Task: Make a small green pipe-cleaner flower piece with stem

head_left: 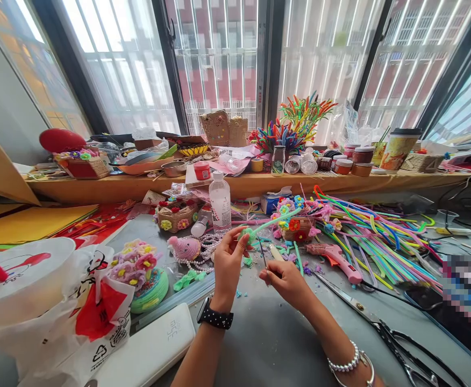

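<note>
My left hand [228,260], with a black dotted watch strap on the wrist, pinches a light green pipe cleaner [278,219]. One end is bunched into a curl at the fingertips, and the long free end points up to the right. Just right of it, my right hand [286,280] is closed on a thin dark rod [262,250], whose tip reaches up close to the green curl. Whether the tip touches the curl I cannot tell. Green and purple fuzzy scraps [308,269] lie behind the right hand.
A pink glue gun [336,259] and large scissors [358,306] lie to the right, near a heap of coloured pipe cleaners [392,252]. A water bottle [220,201] stands behind my left hand. To the left are a white power bank [155,344] and a lidded cup [29,279].
</note>
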Motion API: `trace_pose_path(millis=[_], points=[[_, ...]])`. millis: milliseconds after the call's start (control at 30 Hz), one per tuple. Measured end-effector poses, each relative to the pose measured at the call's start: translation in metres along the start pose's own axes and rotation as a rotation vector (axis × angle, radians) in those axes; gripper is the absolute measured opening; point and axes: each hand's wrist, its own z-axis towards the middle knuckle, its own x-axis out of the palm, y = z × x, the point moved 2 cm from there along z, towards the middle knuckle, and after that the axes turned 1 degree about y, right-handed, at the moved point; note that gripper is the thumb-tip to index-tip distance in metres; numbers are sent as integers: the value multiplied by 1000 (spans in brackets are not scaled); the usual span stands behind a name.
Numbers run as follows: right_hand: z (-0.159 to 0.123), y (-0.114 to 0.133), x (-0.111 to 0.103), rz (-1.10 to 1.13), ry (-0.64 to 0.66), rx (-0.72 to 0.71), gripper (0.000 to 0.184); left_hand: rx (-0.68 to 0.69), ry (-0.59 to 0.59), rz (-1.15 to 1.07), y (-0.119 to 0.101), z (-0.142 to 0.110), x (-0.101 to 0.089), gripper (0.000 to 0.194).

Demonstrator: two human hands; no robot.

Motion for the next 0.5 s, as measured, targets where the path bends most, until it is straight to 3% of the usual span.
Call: trace_pose_path(millis=[200, 500], points=[[-2, 1, 1, -32, 62, -18, 51, -28, -23, -9, 1, -1, 2, 24], [-1, 2, -1, -52, 33, -5, 48, -60, -5, 46, 5, -1, 1, 24]])
